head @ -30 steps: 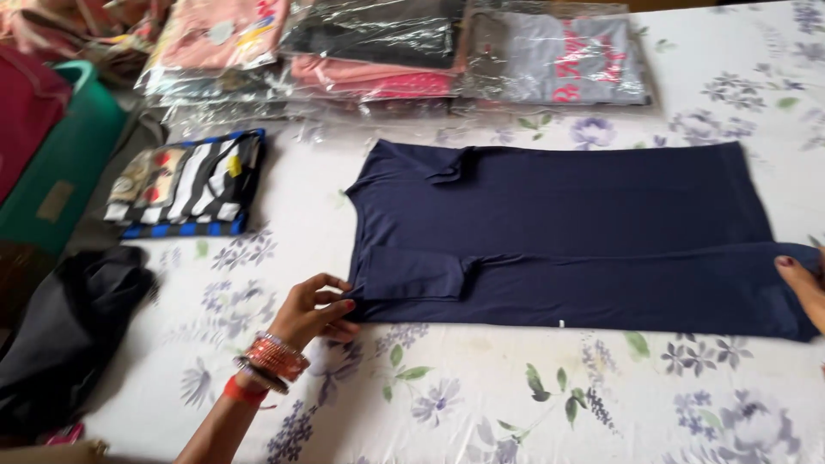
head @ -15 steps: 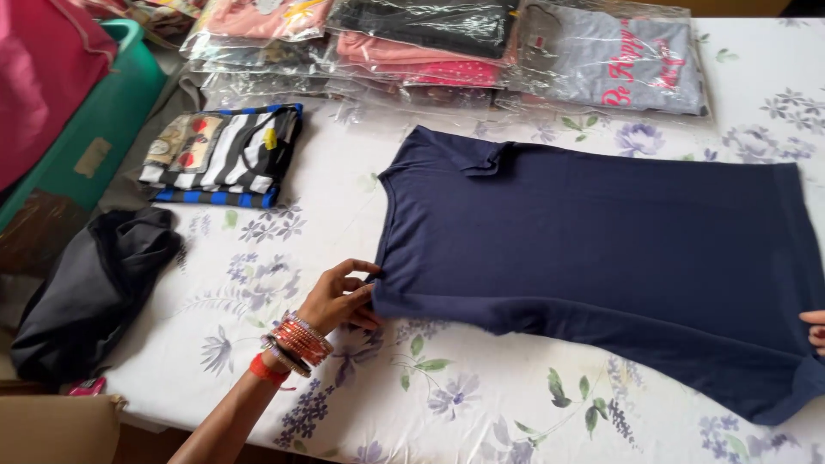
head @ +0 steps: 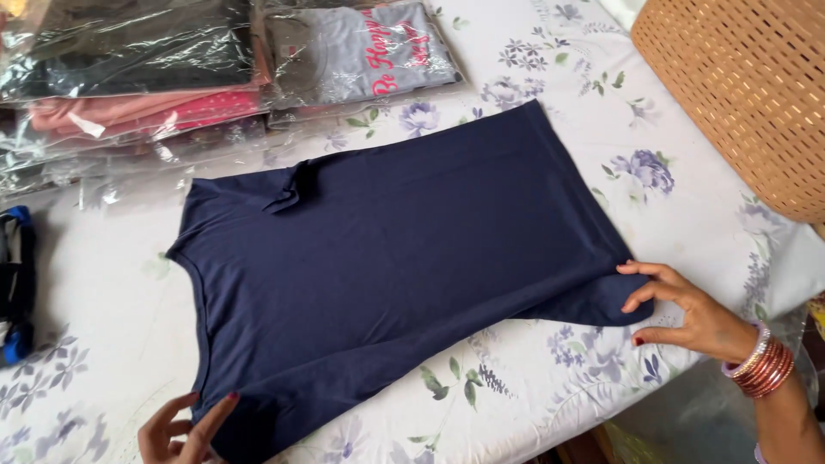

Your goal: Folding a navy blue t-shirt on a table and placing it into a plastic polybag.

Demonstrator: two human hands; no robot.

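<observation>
At the far left edge lies a folded striped garment (head: pixel 15 283). The left hand (head: pixel 182 428) touches the lower corner of the navy shirt (head: pixel 395 258) with fingers (head: pixel 215 412) stretched out, gripping nothing. The shirt lies flat on the floral sheet (head: pixel 550 378), below the stack of bagged clothes (head: pixel 215 69). The right hand (head: pixel 692 309) has spread, slightly bent fingers (head: pixel 644 269) touching the shirt's hem. A woven basket (head: pixel 748 86) stands at the right.

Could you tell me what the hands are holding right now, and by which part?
The navy garment: the left hand is at its shoulder-end corner, the right hand at its hem corner; whether they pinch or merely press cannot be told.
</observation>
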